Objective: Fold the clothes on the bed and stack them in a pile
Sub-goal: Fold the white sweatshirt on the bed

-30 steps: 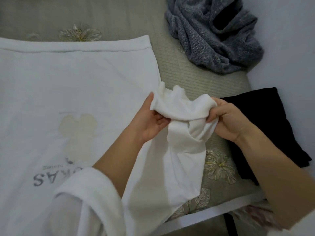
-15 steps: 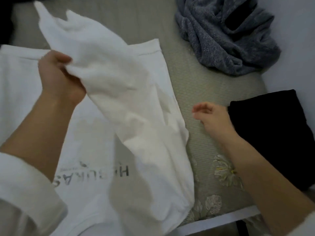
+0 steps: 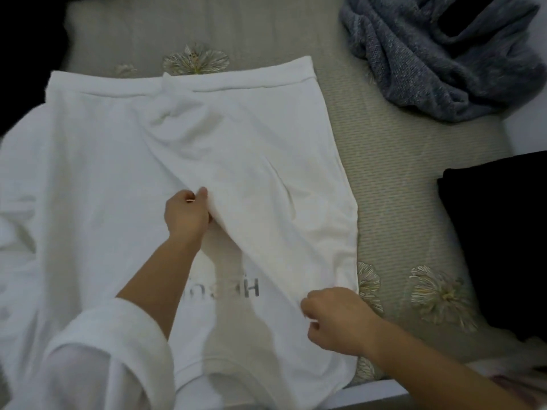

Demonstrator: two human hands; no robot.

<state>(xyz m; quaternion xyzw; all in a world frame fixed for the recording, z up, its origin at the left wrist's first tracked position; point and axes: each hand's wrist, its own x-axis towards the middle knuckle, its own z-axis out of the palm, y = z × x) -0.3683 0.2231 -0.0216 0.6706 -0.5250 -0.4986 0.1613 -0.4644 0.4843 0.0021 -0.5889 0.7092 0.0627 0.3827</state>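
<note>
Head-camera view looking down on a bed [image 3: 384, 161]. Nearest, the person's own white cuff [image 3: 103, 350] filled the lower left. Just beyond it the right hand [image 3: 334, 318] rested on the near right shoulder of a white sweatshirt [image 3: 103, 173]. Its fingers were curled against the cloth, but whether this grip had actually caught any fabric could not be told. The bed's pale near edge [image 3: 384, 389] ran just beside this hand.

Farther in, the left hand [image 3: 186, 214] pinched the edge of the right sleeve [image 3: 251, 179] between thumb and fingers. The sleeve lay slanted across the sweatshirt's front. The sweatshirt lay flat with its neck near and its hem far.

The task looked to be at an early stage. One sleeve was laid in, while the left side was spread and rumpled, not yet folded. A black garment [image 3: 497, 247] lay folded at the right, probably the start of the pile. A grey knit [image 3: 444, 54] sat crumpled at the far right, unfolded.

A bare strip of bed separated the sweatshirt from the black garment and gave room for folding. A wall [image 3: 527, 134] closed off the right side.
</note>
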